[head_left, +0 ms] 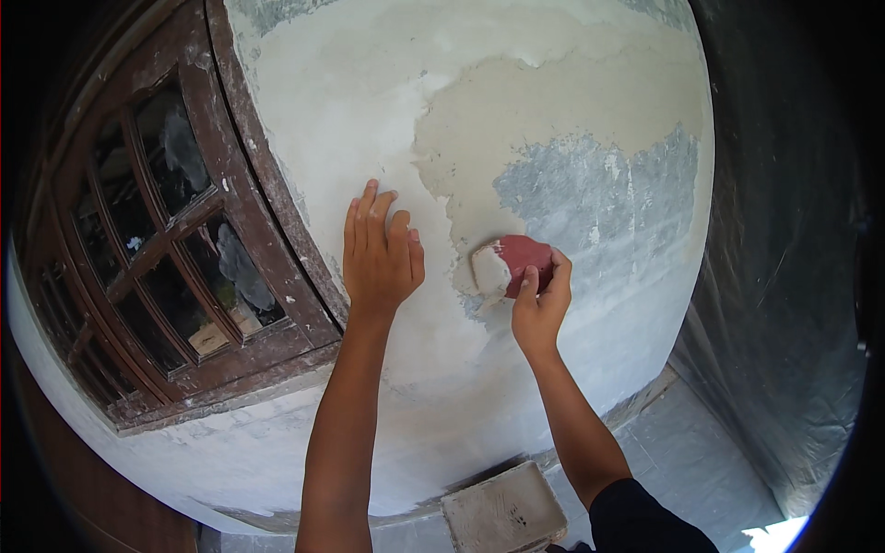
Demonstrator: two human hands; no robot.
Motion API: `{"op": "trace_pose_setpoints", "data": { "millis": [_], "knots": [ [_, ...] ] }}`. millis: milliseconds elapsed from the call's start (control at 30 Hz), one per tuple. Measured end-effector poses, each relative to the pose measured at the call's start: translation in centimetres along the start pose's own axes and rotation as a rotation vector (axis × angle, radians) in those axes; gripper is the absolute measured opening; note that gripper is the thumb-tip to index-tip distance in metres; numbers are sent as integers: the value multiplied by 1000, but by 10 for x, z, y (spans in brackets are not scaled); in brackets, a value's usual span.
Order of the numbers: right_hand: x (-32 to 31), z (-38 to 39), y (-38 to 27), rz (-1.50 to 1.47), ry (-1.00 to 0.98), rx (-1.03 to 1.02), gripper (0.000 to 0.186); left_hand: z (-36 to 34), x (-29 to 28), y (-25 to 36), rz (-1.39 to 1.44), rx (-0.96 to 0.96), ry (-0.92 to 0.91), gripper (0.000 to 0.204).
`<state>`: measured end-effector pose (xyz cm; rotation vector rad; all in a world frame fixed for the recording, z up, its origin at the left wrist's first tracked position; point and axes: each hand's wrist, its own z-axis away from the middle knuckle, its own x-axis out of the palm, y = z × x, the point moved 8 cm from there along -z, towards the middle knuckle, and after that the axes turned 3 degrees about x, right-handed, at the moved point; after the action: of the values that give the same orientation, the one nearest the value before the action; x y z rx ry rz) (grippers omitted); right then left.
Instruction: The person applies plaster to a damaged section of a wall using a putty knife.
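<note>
My left hand rests against the white wall, fingers apart and slightly bent, nothing held, just left of an irregular beige patch. My right hand grips a red flat pad, its left part coated with pale paste, against the wall at the patch’s lower left edge. Above and right of the pad, a mottled grey-blue area shows within the beige. My left hand is a short way to the left of the pad.
A brown paint-spattered wooden window with glass panes fills the left side. Dark translucent sheeting hangs on the right. A pale, dirty rectangular tray sits at the wall’s foot on a grey ground surface.
</note>
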<state>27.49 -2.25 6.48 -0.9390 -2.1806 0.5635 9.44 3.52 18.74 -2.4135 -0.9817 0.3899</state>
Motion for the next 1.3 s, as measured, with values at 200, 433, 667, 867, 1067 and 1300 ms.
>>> {"op": "trace_pose_setpoints", "data": {
  "millis": [200,433,667,867,1067,1300],
  "knots": [
    [-16,-7,17,-112,186,208,32,0,-1,1,-13,-15,20,21],
    [4,-3,13,205,80,-72,32,-3,-1,1,7,-37,22,22],
    [0,-1,11,111,15,33,31,-2,-5,1,3,-22,32,21],
    [-13,1,20,12,68,28,32,0,-1,0,1,-22,20,21],
    [-36,-10,27,-20,207,191,32,-1,-3,1,7,-8,38,21],
    [-15,-1,23,265,67,-36,33,-2,-3,2,-4,4,30,21]
  ]
}}
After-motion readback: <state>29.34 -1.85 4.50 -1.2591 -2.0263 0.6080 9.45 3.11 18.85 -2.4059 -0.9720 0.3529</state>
